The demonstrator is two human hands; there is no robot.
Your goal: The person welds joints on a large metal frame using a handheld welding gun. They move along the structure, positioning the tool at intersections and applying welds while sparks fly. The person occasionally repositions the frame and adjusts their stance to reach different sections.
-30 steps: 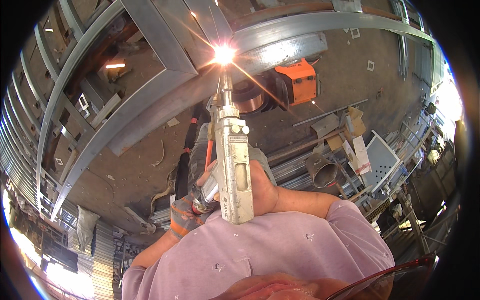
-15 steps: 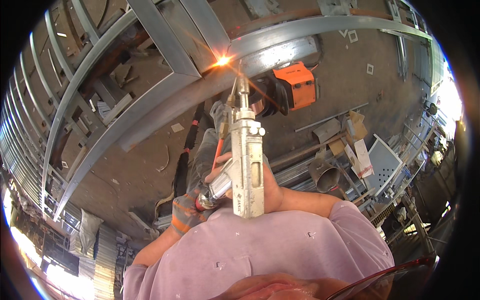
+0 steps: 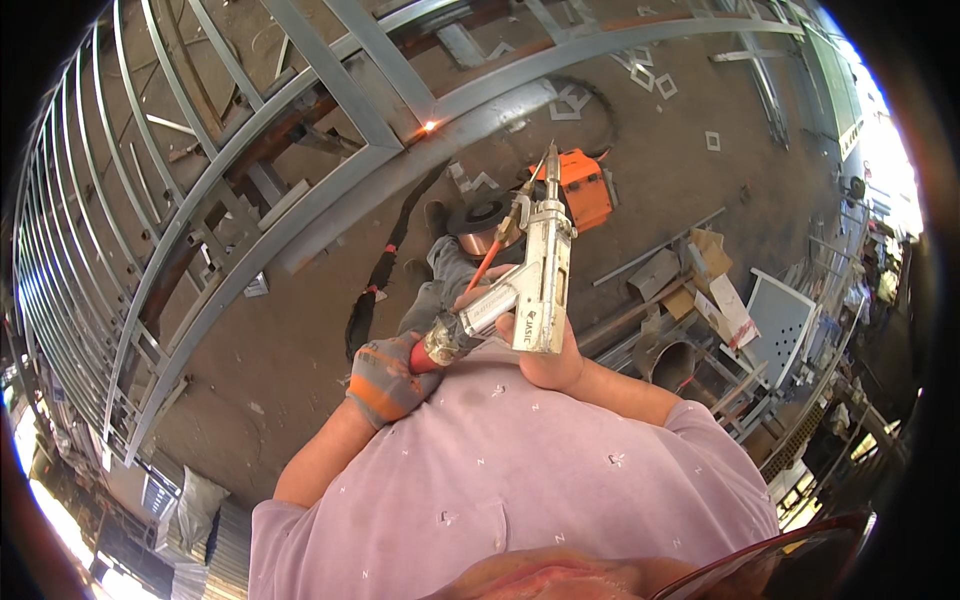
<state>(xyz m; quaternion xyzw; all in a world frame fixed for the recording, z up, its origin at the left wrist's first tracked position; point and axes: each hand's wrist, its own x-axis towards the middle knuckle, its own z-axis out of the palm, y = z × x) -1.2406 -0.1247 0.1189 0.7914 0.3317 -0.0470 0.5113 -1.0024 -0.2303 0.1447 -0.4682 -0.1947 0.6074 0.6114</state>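
A silver handheld welding gun point(image 3: 543, 290) is held in front of my chest, its nozzle pointing up and away. My left hand point(image 3: 385, 380), in a grey and orange glove, is closed around the red rear end of the gun's grip. Bare, my right hand point(image 3: 548, 352) wraps the gun from behind; the gun body hides part of its fingers. An orange tube runs along the gun to its tip. Beyond it lies a steel frame point(image 3: 330, 215) of curved and straight bars. A small orange glowing spot point(image 3: 430, 126) marks a corner joint there, apart from the nozzle.
An orange machine point(image 3: 584, 188) stands on the floor beside a wire spool point(image 3: 482, 226). A black-wrapped cable point(image 3: 385, 262) trails at left. Cardboard pieces point(image 3: 708, 255), a perforated white panel point(image 3: 780, 325) and a metal pipe point(image 3: 668, 362) lie at right.
The gun has drawn away from the joint and tilted to the right. The bright flare with sparks has shrunk to a small glow. Both hands still hold the gun, and the view has shifted.
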